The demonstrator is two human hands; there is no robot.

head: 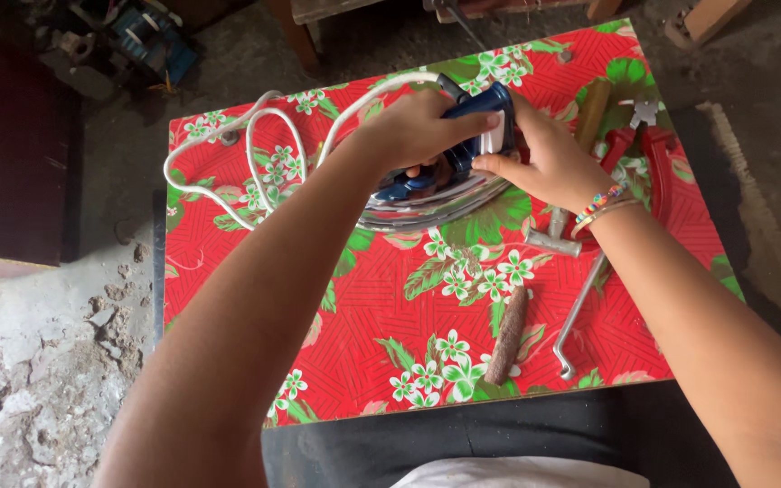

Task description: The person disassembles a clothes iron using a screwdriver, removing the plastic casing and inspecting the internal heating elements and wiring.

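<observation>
Holding the blue electric iron (449,172) steady on the flowered counter (409,316), left hand (422,126) with fingers wrapped over the handle, right hand (544,163) pinching its white rear part, apparently opening it; needing next a firm, careful pull.

Both forearms reach up from the bottom edge toward 12 o'clock and converge. The left hand (422,126) is curled shut, knuckles up. The right hand (544,163) lies at its 3 o'clock, fingers bent, wrist wearing 2 bracelets.
</observation>
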